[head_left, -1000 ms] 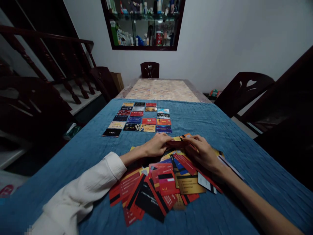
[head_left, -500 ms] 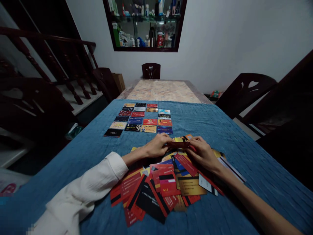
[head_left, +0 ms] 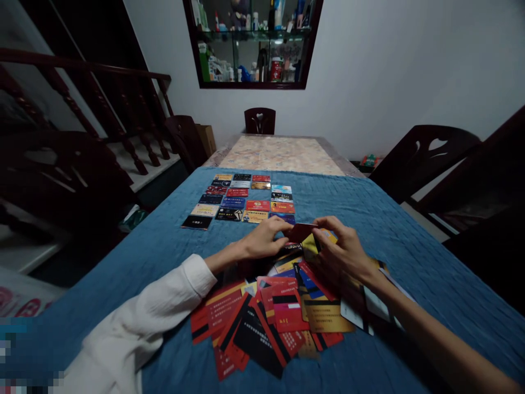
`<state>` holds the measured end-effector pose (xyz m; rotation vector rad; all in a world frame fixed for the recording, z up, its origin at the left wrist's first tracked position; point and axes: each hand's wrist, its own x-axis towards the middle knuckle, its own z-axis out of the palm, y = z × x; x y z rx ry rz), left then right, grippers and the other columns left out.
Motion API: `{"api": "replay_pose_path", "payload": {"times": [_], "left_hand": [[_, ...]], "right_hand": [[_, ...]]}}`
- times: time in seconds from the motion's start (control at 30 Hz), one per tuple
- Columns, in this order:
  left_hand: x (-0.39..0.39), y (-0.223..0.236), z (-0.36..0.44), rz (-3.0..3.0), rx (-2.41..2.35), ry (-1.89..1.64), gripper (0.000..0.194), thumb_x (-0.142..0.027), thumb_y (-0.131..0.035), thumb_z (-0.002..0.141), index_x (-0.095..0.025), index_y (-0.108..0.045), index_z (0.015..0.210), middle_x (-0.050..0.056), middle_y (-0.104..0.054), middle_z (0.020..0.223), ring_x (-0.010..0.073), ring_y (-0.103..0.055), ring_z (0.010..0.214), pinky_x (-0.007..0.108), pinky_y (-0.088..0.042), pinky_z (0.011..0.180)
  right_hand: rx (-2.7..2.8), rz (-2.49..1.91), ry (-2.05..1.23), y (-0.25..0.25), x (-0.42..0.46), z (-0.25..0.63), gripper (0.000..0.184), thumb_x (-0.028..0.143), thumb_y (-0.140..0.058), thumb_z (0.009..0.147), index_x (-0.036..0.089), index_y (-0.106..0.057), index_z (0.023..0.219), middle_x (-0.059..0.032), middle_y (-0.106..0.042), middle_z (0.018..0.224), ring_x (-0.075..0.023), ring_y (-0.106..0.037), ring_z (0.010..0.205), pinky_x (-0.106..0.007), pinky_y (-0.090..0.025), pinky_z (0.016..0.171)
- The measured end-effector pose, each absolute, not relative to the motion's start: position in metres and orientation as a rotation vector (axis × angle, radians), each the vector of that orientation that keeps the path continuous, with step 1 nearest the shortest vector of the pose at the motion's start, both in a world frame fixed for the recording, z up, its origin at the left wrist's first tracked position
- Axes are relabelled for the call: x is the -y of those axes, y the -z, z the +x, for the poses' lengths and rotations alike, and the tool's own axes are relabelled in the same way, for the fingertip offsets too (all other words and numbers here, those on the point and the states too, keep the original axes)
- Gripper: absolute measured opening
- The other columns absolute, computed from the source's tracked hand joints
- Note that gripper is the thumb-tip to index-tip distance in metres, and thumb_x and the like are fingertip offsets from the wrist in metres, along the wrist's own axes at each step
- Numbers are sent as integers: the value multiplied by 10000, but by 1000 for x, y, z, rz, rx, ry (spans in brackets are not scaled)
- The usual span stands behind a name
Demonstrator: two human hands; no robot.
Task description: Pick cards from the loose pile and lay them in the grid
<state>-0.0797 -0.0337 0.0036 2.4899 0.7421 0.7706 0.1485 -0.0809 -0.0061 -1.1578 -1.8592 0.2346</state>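
Between my two hands a dark red card [head_left: 301, 233] is held up above a loose pile. My left hand [head_left: 266, 237] pinches its left edge. My right hand [head_left: 342, 243] has fingers closed at its right edge. Below the hands spreads a heap of overlapping plastic cards, among them a black card [head_left: 259, 340], a gold card [head_left: 328, 314] and a pink-red card [head_left: 287, 312]. Some of the heap is hidden under my hands and forearms. Beyond it, several cards lie laid out in rows, with a black card [head_left: 197, 221] at the near left corner.
A blue cloth [head_left: 164, 262] covers the near part of the table; the patterned tabletop [head_left: 279, 153] shows at the far end. Dark wooden chairs stand around, one at the far end [head_left: 260, 120] and one at the right [head_left: 426, 158]. A wooden railing [head_left: 90, 68] runs along the left.
The dark red card has tilted so that more of its face shows, and my hands have risen slightly. White cards at the right of the pile have shifted. The whole view has moved a little.
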Motion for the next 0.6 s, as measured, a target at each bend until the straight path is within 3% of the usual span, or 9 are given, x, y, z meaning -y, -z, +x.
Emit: {"api": "replay_pose_path", "payload": {"times": [0.17, 0.33, 0.6], "left_hand": [[29, -14, -96, 2404, -772, -979, 269, -148, -634, 825, -153, -699, 1086, 76, -733, 1038, 199, -669, 967, 339, -521, 908], [27, -14, -110, 2341, -821, -1115, 213, -147, -645, 824, -167, -691, 1031, 51, -734, 978, 178, -680, 909, 317, -530, 879], [33, -3, -120, 2317, -953, -1123, 222, -78, -582, 828, -174, -651, 1015, 18, -707, 900, 162, -675, 860, 309, -527, 859]], "right_hand": [[2021, -1029, -37, -4, 60, 130, 162, 300, -530, 958, 230, -676, 968, -72, -708, 892, -227, -618, 886, -370, -480, 778], [2197, -961, 204, -7, 44, 110, 209, 260, -506, 982, 242, -700, 1055, -69, -743, 908, -238, -577, 944, -402, -410, 840], [2286, -918, 334, 7, 33, 89, 239, 247, -537, 972, 260, -687, 1156, -53, -755, 939, -239, -548, 965, -410, -356, 880]]}}
